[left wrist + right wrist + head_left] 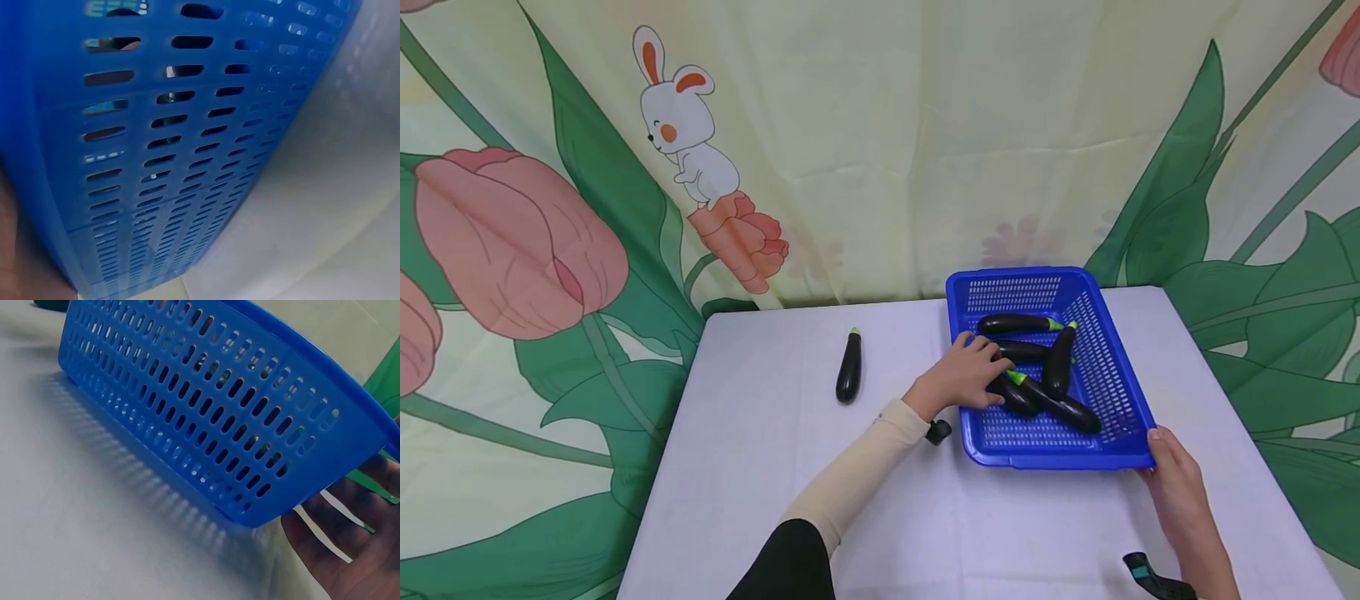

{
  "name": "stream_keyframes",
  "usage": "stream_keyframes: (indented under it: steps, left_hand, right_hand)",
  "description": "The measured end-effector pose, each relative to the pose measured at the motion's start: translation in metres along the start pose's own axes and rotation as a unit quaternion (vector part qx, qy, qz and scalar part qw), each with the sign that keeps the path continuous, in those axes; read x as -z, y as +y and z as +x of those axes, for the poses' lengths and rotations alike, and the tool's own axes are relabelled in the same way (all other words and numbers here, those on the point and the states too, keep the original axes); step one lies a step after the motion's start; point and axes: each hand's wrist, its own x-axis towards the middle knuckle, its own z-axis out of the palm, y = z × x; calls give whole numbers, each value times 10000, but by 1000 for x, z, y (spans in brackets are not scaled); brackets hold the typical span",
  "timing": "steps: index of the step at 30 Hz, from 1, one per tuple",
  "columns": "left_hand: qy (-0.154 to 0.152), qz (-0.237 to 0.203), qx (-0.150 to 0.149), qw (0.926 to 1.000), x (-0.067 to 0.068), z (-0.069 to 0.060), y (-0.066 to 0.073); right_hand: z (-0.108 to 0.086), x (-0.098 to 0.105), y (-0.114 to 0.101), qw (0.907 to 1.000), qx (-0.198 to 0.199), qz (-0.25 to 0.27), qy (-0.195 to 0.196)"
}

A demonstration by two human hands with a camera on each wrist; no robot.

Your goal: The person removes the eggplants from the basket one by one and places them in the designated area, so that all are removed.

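- Fingers of the left hand point(964, 371) reached over the basket's near-left side, bent and slightly spread, above an eggplant point(1021, 400). Whether they gripped it or only touched it, I cannot tell; the left wrist view showed mostly slotted blue plastic.
- Fingers of the right hand point(1180, 483) held the near-right corner of the basket point(1045, 461), thumb at the rim and the others beneath it, probably to steady the basket while the left hand worked inside.
- Five eggplants showed in the basket, dark and glossy with green stem ends. Two lay crosswise toward the back, one pointed away from the viewer at their right, one slanted toward the near right, and one was partly covered by the left hand. Their jumbled angles suggested they had not been arranged.
- A lone eggplant point(849, 368) lay on the white table point(760, 467), well apart to the left, its stem end pointing away.
- A black device point(938, 432) sat by the left wrist; a second device point(1156, 578), with a teal patch, sat by the right.
- Behind hung a pale curtain point(865, 150) printed with a rabbit and tulips.
- No brand, label or writing could be read anywhere.
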Motion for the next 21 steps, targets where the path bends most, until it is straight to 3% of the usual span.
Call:
stream_keyframes:
  steps: [4,11,21]
  left_hand:
    - [-235,111,101,9996,0,7,1]
    - [-610,183,192,9978,1,19,3]
    - [-702,409,166,9966,-2,28,6]
  right_hand:
    - [-1,0,2,9994,141,314,-2]
    - [-2,-1,2,9993,124,363,-5]
    - [-2,-3,0,10000,-3,20,78]
